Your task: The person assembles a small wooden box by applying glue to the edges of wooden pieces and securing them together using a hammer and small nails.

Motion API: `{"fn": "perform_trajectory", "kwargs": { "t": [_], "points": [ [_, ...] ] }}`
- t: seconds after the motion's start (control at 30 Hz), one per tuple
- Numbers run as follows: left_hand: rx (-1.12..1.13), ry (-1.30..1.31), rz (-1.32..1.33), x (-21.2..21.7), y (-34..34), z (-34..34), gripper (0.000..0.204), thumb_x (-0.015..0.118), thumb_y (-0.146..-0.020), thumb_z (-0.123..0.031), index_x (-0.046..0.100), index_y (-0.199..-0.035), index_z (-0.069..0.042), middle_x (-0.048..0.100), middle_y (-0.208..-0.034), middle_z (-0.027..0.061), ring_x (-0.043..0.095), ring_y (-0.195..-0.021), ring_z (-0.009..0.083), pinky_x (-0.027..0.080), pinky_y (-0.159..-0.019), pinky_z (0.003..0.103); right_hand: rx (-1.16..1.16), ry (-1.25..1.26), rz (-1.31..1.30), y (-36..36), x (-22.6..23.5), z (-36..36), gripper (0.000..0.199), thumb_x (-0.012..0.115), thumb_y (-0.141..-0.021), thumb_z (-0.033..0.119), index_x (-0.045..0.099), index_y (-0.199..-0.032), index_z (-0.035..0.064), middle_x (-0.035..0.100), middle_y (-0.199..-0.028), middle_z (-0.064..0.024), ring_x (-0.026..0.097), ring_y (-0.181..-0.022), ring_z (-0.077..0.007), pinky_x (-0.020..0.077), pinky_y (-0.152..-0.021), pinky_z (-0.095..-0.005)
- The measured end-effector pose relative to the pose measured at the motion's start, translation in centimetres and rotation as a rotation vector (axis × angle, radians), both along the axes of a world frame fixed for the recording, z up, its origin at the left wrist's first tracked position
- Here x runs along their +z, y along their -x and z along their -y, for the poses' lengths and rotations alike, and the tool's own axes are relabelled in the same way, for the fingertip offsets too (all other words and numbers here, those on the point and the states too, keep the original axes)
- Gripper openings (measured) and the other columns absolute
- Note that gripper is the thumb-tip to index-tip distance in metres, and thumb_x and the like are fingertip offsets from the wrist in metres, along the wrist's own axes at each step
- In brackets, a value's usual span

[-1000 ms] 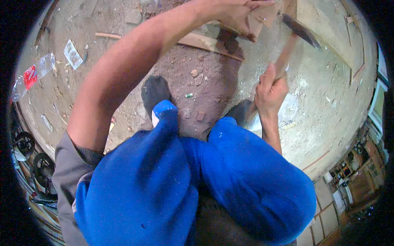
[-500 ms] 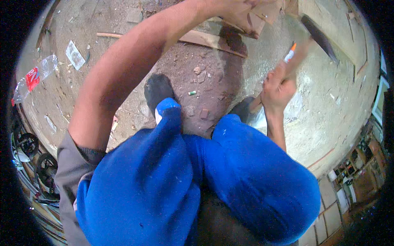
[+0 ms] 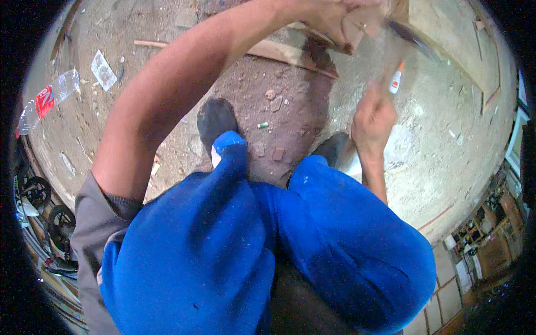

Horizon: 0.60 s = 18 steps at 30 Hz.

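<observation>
I crouch on a dirt floor, my knees in blue trousers (image 3: 312, 245). My left arm reaches far forward, and my left hand (image 3: 335, 15) grips a wooden piece (image 3: 365, 25) at the top edge of the view. My right hand (image 3: 373, 118) is shut on the wooden handle of a hammer-like tool (image 3: 397, 75). Its dark metal head (image 3: 414, 38) is blurred with motion just right of the wooden piece. A flat wooden board (image 3: 279, 53) lies on the ground beneath my left forearm.
A plastic bottle with a red label (image 3: 43, 101) and a paper scrap (image 3: 103, 70) lie at the left. Small stones (image 3: 274, 101) are scattered ahead of my dark shoes (image 3: 215, 120). Wheels (image 3: 39, 195) stand at lower left, shelves (image 3: 494, 234) at lower right.
The tool head swung out to the right half a second ago and is now back near the wooden piece. My right hand shifted only slightly. My left hand kept its hold.
</observation>
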<state>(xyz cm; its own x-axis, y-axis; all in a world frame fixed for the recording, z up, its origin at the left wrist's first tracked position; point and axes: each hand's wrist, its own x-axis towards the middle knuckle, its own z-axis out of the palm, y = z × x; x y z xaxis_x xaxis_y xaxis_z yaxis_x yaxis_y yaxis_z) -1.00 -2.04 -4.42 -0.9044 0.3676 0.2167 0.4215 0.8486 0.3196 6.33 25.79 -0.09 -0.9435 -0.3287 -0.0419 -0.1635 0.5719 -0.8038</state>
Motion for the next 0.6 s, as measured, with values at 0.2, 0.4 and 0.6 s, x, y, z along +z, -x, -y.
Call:
{"fn": "perform_trajectory", "kwargs": {
  "t": [0.2, 0.4, 0.6],
  "points": [
    [0.014, 0.045, 0.089, 1.9, 3.0, 2.5, 0.130, 0.077, -0.063, -0.081, 0.031, -0.162, -0.012, 0.030, -0.169, 0.0114, 0.021, -0.157, 0.0371, 0.012, -0.124, 0.065, 0.195, 0.060, -0.362, 3.6, -2.6, -2.9, 0.037, 0.057, -0.107, 0.032, 0.059, -0.085, 0.0021, 0.053, -0.063, 0.0026, 0.050, -0.055, -0.0167, 0.0381, -0.051, -0.0359],
    [0.005, -0.039, 0.030, -2.2, -0.9, 1.0, 0.127, 0.079, -0.063, -0.077, 0.034, -0.161, -0.011, 0.032, -0.167, 0.0130, 0.023, -0.156, 0.0377, 0.012, -0.124, 0.065, -0.010, 0.051, 0.032, -0.4, -0.5, 1.7, 0.041, 0.057, -0.108, 0.031, 0.057, -0.080, 0.0019, 0.052, -0.060, -0.0021, 0.050, -0.053, -0.0145, 0.0385, -0.049, -0.0347],
    [0.005, 0.015, -0.168, -4.3, 2.4, 1.0, 0.123, 0.079, -0.066, -0.074, 0.036, -0.159, -0.006, 0.035, -0.166, 0.0138, 0.025, -0.155, 0.0385, 0.012, -0.124, 0.065, 0.016, 0.002, 0.070, 2.2, 1.3, 0.4, 0.037, 0.057, -0.107, 0.033, 0.059, -0.085, 0.0033, 0.050, -0.061, -0.0027, 0.051, -0.054, -0.0139, 0.0423, -0.051, -0.0324]
  ]
}}
